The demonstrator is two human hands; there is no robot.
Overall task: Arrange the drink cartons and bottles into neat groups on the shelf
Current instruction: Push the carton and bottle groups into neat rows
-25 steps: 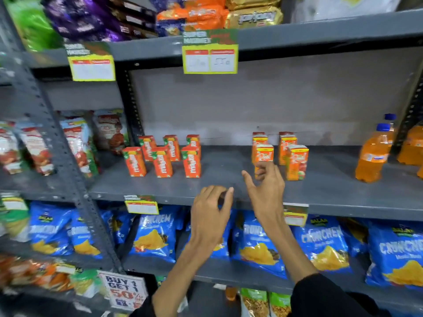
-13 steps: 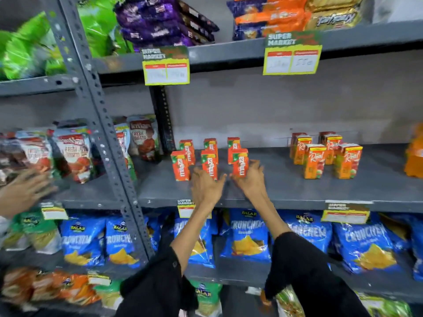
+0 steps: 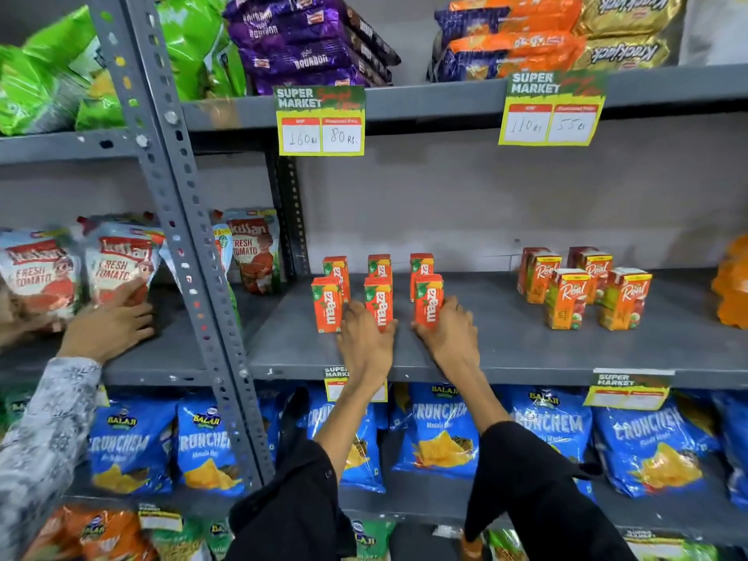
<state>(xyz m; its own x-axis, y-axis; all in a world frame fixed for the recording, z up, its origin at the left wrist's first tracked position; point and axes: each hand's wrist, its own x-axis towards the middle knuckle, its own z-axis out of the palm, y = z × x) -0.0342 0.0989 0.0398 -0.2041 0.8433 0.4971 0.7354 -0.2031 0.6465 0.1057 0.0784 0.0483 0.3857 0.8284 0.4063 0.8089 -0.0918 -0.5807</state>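
Grey metal shelf [image 3: 526, 350], middle tier of a perforated-upright shop rack; plain grey wall behind.

Maaza cartons [image 3: 378, 289], orange, six, stood upright in two rows of three at the shelf's left-centre. Left hand [image 3: 366, 342] wrapped around the base of the front-middle Maaza carton [image 3: 379, 303], fingers closed on it. Right hand [image 3: 449, 336] gripped the front-right Maaza carton [image 3: 428, 301] the same way. The front-left Maaza carton [image 3: 327, 304] stood free, just beside the left hand.

Real cartons [image 3: 583, 285], orange with fruit print, stood upright in a cluster well to the right, untouched. Orange bottles [image 3: 732, 283], blurred, at the far right edge.

Tier above: purple Bourbon packs [image 3: 307, 42], green bags [image 3: 48, 70], Krackjack packs [image 3: 631, 30]; two yellow price tags [image 3: 321, 121] hung from its lip.

Tier below: blue Crunchem bags [image 3: 441, 431] in a row.

Left bay: tomato pouches [image 3: 117, 261], with another person's hand [image 3: 107, 323] laid flat on that shelf.
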